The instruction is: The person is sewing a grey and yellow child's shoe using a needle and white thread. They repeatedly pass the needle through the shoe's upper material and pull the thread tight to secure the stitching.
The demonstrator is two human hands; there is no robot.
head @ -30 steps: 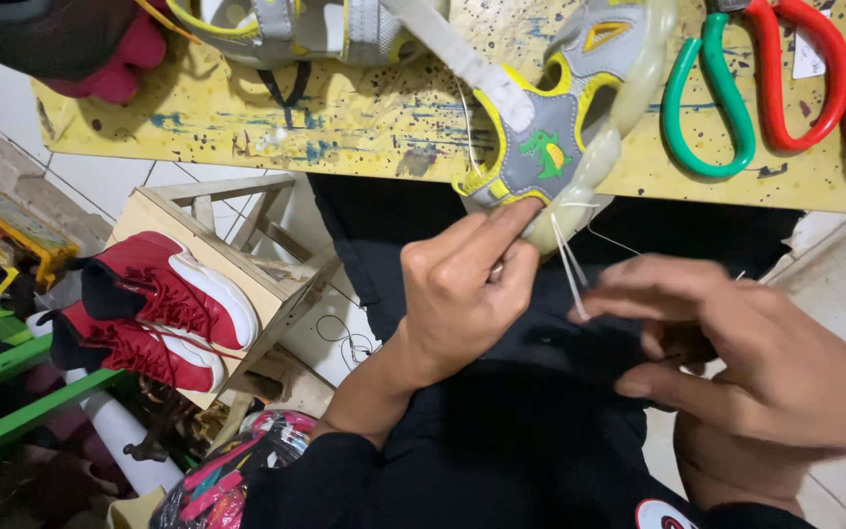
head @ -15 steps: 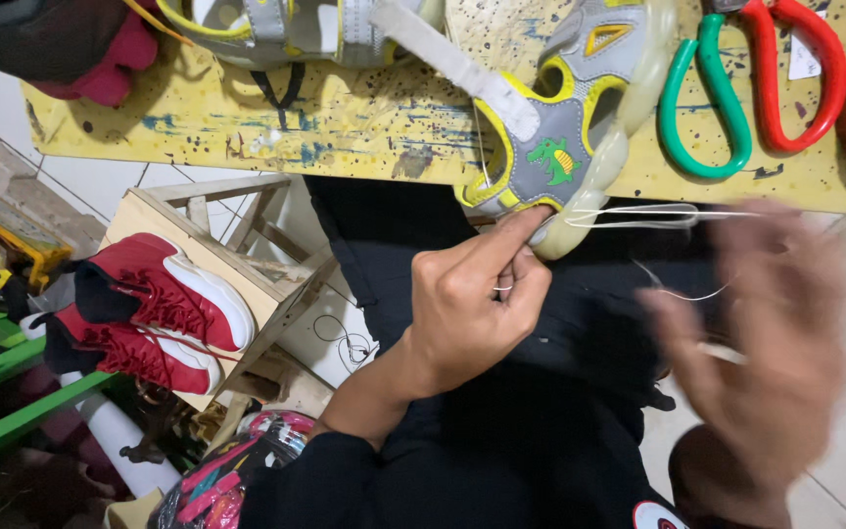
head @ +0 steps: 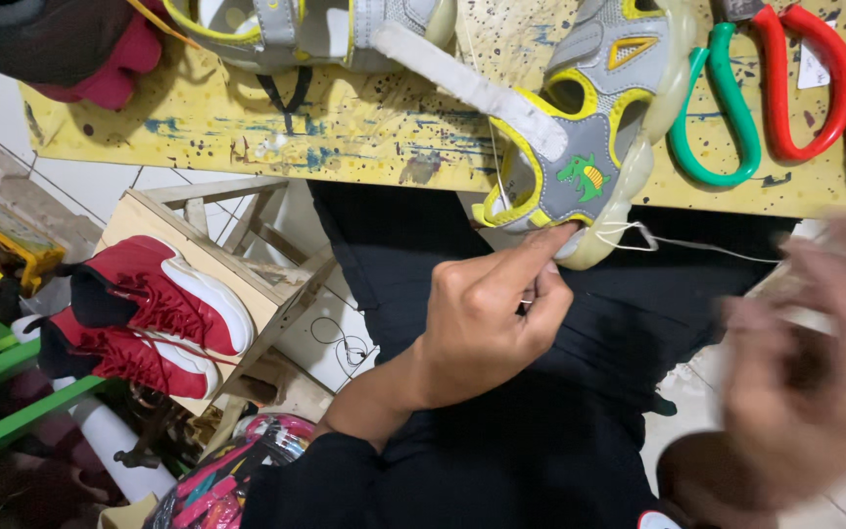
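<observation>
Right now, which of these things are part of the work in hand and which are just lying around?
In hand: grey sandal, white thread, left hand, right hand.
Lying about: scissors, second sandal, red sneakers, wooden stool.

A sandal [head: 589, 147] lies on the worktop [head: 345, 127], its toe overhanging the near edge. The left hand [head: 487, 323] sits below that edge, one finger touching the toe. A thread [head: 697, 245] runs from the toe rightward toward the right hand [head: 815, 362], which is blurred, so its hold is unclear. Scissors [head: 756, 98] lie just right of the sandal; a second sandal [head: 315, 29] lies to its left. Lower left, a pair of sneakers [head: 149, 313] rests on a wooden stool [head: 247, 255].
</observation>
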